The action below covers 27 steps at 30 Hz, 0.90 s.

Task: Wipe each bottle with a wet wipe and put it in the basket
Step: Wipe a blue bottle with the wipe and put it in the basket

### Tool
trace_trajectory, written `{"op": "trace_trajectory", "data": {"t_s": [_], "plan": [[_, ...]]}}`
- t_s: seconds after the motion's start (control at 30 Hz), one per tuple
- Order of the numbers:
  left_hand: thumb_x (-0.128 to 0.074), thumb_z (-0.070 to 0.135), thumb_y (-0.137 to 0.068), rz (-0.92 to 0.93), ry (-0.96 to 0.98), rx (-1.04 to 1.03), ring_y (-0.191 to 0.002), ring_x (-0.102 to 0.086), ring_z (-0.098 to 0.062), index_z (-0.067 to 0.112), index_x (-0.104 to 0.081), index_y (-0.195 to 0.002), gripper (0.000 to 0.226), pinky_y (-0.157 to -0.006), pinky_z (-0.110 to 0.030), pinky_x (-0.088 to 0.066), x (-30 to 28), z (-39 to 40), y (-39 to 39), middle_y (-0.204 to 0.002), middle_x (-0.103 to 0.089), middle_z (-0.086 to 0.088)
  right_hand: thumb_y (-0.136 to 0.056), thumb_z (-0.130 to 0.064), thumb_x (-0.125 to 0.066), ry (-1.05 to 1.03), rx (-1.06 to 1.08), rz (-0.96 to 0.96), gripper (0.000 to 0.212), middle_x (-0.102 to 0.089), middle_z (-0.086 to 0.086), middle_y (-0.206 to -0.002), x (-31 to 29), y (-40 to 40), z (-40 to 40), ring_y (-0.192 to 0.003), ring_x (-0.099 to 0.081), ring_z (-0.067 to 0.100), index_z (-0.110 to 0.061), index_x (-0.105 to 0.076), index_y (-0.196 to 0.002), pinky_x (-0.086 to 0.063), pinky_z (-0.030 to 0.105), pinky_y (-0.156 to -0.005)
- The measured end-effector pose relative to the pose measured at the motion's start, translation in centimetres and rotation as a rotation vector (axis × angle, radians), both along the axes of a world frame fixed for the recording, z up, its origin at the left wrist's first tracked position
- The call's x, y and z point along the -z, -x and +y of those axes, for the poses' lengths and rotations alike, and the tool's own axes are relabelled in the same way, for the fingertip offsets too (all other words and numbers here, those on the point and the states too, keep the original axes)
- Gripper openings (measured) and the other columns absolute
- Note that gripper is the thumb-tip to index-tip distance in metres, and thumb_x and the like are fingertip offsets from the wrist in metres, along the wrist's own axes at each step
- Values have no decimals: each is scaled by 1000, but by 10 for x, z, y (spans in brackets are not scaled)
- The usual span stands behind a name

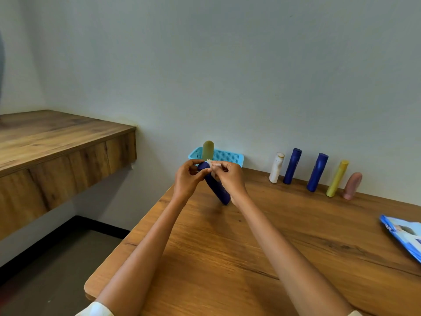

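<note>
The person is holding a dark blue bottle [216, 189] between both hands above the wooden worktop [250, 242]. The bottle is tilting, with its upper end to the left and its lower end touching or almost touching the worktop; I cannot tell which. The left hand [190, 176] is gripping the upper end of the bottle, with its fingers [194, 162] curling around the top. The right hand [229, 176] is pinching a small white wet wipe [213, 164] with bent fingers and is pressing it against the upper part of the bottle. Only a small piece of the wipe is showing between the hands.

Just behind the hands, a light blue basket [227, 156] is sitting on the worktop against the wall. An olive green bottle [208, 148] is standing upright in its left part.

To the right, five more bottles are standing in a row along the wall: a white bottle [276, 168], a blue bottle [292, 166], a second blue bottle [317, 172], a yellow bottle [337, 178] and a pink bottle [352, 185]. They are near one another but not touching.

At the right edge of the worktop, a blue and white wipe packet [404, 236] is lying flat, partly out of view. On the left, a wooden shelf [57, 142] is hanging on the wall.
</note>
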<state>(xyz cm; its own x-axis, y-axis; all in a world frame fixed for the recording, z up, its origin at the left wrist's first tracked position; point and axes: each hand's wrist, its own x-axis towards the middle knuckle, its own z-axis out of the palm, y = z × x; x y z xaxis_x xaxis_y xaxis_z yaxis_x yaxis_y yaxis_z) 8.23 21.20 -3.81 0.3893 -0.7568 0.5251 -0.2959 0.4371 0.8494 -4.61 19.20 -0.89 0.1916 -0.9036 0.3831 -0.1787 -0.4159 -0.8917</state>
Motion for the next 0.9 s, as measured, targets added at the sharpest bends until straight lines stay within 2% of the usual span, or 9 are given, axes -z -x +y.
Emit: {"op": "trace_trajectory", "data": {"t_s": [0.1,0.27,0.43,0.57,0.67,0.77,0.83,0.9], "plan": [[-66,16,-84,49,-20,122,-87,-69,-18,4,-60,-118,36,-74,-29,-59,1,1,-3,-98,-69,-10,-89,-21,-62,24,-29,-63,22,-59,-27,-84,-2,-8,2,-82,-59,-7,-17,-68,-110,-55,20,-77],[-63,14,-86,-29,-100,215,-89,-67,-26,5,-58,-123,38,-76,-28,-58,6,2,-1,-99,-67,-17,-90,-24,-61,67,48,-12,24,-68,-2,-108,18,5,1,-100,-61,9,-14,-67,-112,-53,30,-86],[-64,10,-86,-33,-164,273,-81,-66,-17,6,-56,-124,39,-71,-20,-56,9,3,-5,-101,-64,-16,-90,-18,-60,-8,136,12,20,-69,2,-107,19,15,-8,-96,-62,14,-12,-69,-106,-53,35,-86],[-64,12,-87,-40,-131,175,-70,-66,-12,7,-60,-119,33,-66,-19,-56,9,-1,-3,-87,-68,-8,-89,-19,-60,12,132,11,15,-65,-8,-92,13,5,-5,-84,-58,4,-13,-70,-98,-54,35,-83],[-67,18,-85,-71,-119,81,-69,-67,-15,7,-64,-115,32,-69,-24,-58,9,-3,-3,-84,-70,-7,-89,-23,-63,73,100,29,19,-66,-9,-100,21,3,2,-87,-58,1,-17,-70,-105,-52,24,-80],[-69,24,-82,-87,-128,14,-70,-68,-19,9,-66,-108,30,-72,-32,-59,11,-4,-4,-81,-70,-6,-88,-24,-63,70,108,81,16,-65,-11,-99,33,18,0,-82,-56,-3,-20,-69,-103,-47,14,-69],[-70,27,-81,-104,-125,-13,-69,-68,-22,12,-66,-102,25,-71,-35,-59,11,-5,-4,-78,-70,-6,-90,-22,-61,29,139,112,16,-66,-7,-101,34,28,-6,-87,-59,4,-18,-69,-103,-49,19,-68],[-70,30,-80,-101,-122,-33,-67,-68,-21,13,-66,-100,26,-69,-34,-59,12,-5,-1,-76,-70,-5,-90,-22,-59,-13,161,124,17,-68,-3,-104,28,31,-11,-94,-61,12,-15,-69,-102,-54,32,-78]]}}
